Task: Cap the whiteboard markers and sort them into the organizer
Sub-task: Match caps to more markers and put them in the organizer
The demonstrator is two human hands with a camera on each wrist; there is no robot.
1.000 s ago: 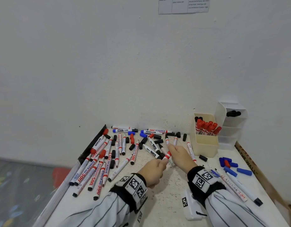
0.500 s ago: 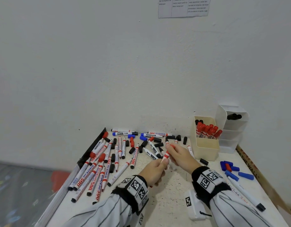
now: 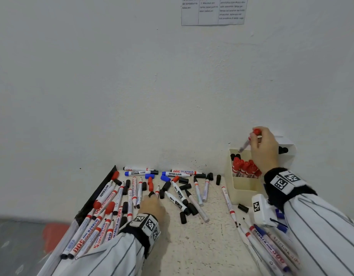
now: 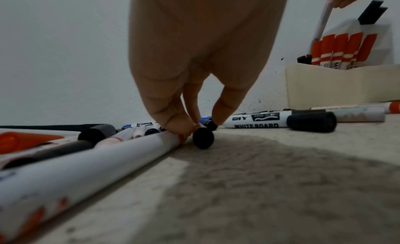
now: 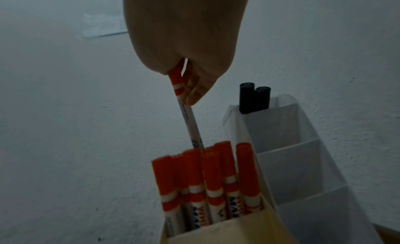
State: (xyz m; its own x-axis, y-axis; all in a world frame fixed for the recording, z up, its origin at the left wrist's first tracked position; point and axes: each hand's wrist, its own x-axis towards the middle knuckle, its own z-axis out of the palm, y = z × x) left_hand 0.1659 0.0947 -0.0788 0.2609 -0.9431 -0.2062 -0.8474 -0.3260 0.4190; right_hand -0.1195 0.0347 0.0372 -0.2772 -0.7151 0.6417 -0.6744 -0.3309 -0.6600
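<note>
At the right of the head view, the right hand [image 3: 264, 148] pinches a red-capped marker [image 5: 187, 114] near its cap, the barrel slanting down into the cream box [image 3: 241, 191] among the red markers [image 3: 244, 169] standing there. Behind it a white tiered organizer [image 5: 303, 153] holds two black markers [image 5: 255, 98] in its top slot. Lower centre, the left hand [image 3: 152, 206] is down on the table [image 3: 192, 246], fingertips [image 4: 179, 126] closing around a loose black cap [image 4: 203, 137] beside a marker lying there; whether they grip it yet I cannot tell.
</note>
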